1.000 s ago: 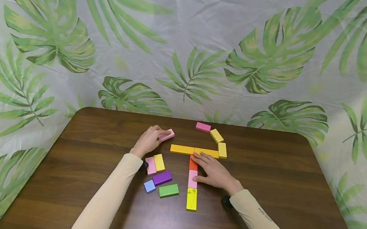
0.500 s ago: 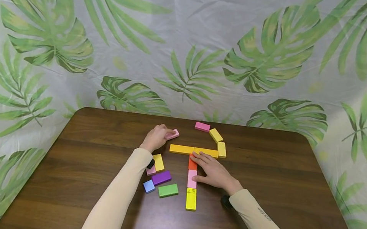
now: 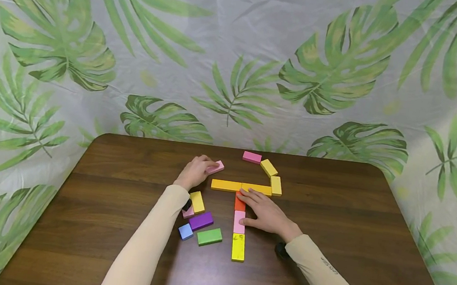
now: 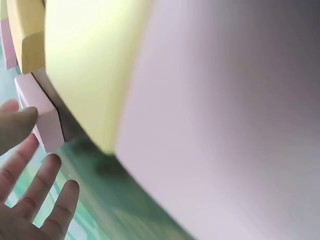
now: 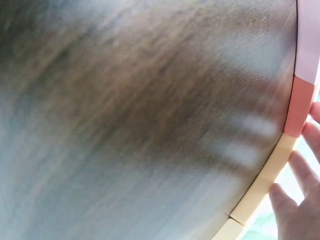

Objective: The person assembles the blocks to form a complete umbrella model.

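My left hand (image 3: 194,172) pinches a pale pink block (image 3: 217,167) between thumb and finger, left of the orange row's far side. In the left wrist view the thumb lies against that pink block (image 4: 45,110), the other fingers spread. My right hand (image 3: 270,214) rests with extended fingers over a column of a red block (image 3: 239,205), a pink block (image 3: 239,222) and a bright yellow block (image 3: 238,248). Its fingertips reach the red block and the right one of two orange blocks (image 3: 226,186). The right wrist view shows the fingers (image 5: 305,172) along the row.
Two pale yellow blocks (image 3: 276,186) and a darker pink block (image 3: 252,157) curve back from the orange row's right end. Beside the left wrist lie a yellow block (image 3: 197,202), a partly hidden pink one, a purple block (image 3: 201,221), a blue block (image 3: 185,231) and a green block (image 3: 209,237).
My left hand has moved right and slightly away from me with the pale pink block, then nearly stopped. The right hand has stayed on the column.
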`<state>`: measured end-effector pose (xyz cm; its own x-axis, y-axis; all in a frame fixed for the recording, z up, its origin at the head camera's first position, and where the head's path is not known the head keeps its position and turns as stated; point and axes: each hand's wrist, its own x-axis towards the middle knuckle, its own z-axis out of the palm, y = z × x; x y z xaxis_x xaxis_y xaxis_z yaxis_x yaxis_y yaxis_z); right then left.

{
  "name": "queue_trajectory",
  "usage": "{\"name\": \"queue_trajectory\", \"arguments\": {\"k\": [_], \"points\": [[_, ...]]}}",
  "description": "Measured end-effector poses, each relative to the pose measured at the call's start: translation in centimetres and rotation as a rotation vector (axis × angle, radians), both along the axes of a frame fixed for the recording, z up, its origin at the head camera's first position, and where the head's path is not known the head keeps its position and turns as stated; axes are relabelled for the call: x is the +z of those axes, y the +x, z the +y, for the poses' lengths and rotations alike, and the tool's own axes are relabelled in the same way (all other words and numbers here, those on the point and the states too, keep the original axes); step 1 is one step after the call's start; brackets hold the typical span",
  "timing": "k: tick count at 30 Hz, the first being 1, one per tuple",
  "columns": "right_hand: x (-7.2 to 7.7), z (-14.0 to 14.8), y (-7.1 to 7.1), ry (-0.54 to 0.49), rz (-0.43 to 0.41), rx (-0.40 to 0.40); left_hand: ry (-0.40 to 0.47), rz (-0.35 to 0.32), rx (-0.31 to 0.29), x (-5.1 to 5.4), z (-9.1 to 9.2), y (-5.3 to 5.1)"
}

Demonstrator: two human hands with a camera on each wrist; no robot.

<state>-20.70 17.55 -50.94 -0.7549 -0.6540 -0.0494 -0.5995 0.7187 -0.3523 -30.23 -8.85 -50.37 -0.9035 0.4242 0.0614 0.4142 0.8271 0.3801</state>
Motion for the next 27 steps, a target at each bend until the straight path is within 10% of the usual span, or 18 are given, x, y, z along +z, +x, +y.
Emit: {"name": "queue_trajectory", "arguments": {"k": [7, 27], "points": [[0.0, 0.0, 0.0, 0.01, -0.018, -0.011, 0.011, 0.056, -0.092, 0.5, -0.9, 0.6], [-0.2, 0.0, -0.1, 0.01, -0.008, -0.013, -0.142, -0.134, -0.134, 1.5, 0.8, 0.2]]}}
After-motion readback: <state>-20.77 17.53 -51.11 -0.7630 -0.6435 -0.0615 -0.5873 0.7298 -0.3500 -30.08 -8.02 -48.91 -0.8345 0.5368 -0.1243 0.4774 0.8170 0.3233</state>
